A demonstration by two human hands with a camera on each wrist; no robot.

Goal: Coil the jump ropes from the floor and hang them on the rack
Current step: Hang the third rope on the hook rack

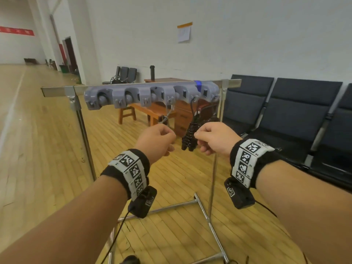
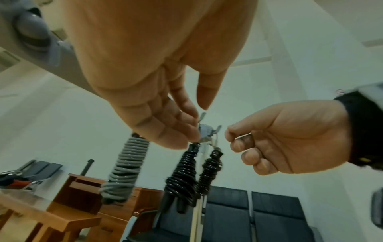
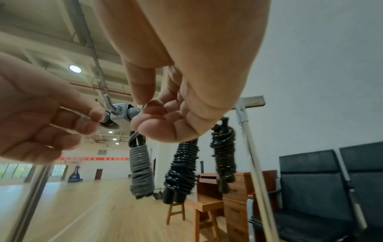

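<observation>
We counted three coiled ropes on the rack: one grey, two black. Left hand and right hand were clenched; contents indiscernible.

Coiled jump ropes on rack

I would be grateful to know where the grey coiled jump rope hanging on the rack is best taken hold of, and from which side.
Probably around the tightly wound middle of the grey coiled jump rope, coming from its left, the open floor side. The bundle hangs upright from the rack by a thin top loop, and the black coiled ropes crowd its right.
</observation>
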